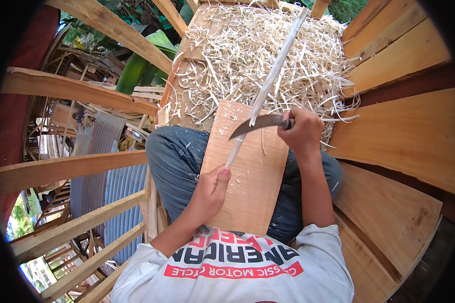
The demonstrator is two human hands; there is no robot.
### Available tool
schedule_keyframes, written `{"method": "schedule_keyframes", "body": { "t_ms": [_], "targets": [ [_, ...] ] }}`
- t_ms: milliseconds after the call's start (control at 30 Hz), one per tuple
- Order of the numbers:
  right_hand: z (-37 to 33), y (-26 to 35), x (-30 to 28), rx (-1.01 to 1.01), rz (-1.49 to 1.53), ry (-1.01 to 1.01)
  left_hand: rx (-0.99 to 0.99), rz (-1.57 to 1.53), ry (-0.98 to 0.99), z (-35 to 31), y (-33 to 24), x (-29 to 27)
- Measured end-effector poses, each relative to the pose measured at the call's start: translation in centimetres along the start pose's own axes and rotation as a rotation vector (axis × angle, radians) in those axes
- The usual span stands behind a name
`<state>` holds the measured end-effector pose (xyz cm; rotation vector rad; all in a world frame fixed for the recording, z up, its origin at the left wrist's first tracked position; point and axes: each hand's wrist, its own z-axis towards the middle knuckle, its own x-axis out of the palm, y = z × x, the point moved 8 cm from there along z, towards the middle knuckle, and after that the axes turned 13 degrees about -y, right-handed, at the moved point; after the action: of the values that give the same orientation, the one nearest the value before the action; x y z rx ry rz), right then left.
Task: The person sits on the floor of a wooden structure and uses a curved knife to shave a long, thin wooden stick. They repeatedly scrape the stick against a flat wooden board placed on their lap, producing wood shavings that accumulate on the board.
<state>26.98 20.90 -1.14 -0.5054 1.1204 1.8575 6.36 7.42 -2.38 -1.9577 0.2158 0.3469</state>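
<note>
A long pale wooden stick [274, 74] slants up and away from my lap toward the far right. Its near end is gripped in my left hand [210, 193], fingers closed and thumb along the top. My right hand [303, 130] is wrapped round the handle of a knife with a curved, dark blade [258, 123]. The blade lies across the stick, touching it, its tip pointing left. A small curl of wood sits at the blade's edge. Beneath both, a flat wooden board [253, 197] rests across my thighs, with a few thin shavings on it.
A heap of pale wood shavings [268, 55] covers the planks beyond my knees. Plank walls [399, 136] stand close on my right. Wooden rails [76, 169] run along my left, with corrugated sheets [124, 202] and timber lying below them. Green leaves [144, 65] hang past the rails.
</note>
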Motion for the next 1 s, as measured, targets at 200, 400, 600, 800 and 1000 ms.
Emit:
{"method": "schedule_keyframes", "body": {
  "t_ms": [200, 400, 600, 800, 1000],
  "targets": [
    [2.8, -17.4, -4.4, 0.706, 0.073, -0.330, 0.023, 0.032, 0.171, -2.4, 1.6, 2.9],
    [0.8, -8.1, -0.4, 0.426, 0.159, 0.008, -0.129, -0.196, 0.027, 1.1, 1.3, -1.6],
    [-0.9, 0.2, 2.4, 0.052, 0.179, 0.171, -0.358, -0.473, 0.122, 0.9, 2.0, -1.6],
    [-1.9, 1.9, 2.7, 0.018, 0.100, 0.241, -0.329, -0.442, 0.152, 0.6, 1.0, -0.9],
    [-1.1, 1.2, 1.8, 0.010, 0.007, 0.148, -0.147, -0.296, 0.058, -0.4, 0.2, -0.2]
  ]
}}
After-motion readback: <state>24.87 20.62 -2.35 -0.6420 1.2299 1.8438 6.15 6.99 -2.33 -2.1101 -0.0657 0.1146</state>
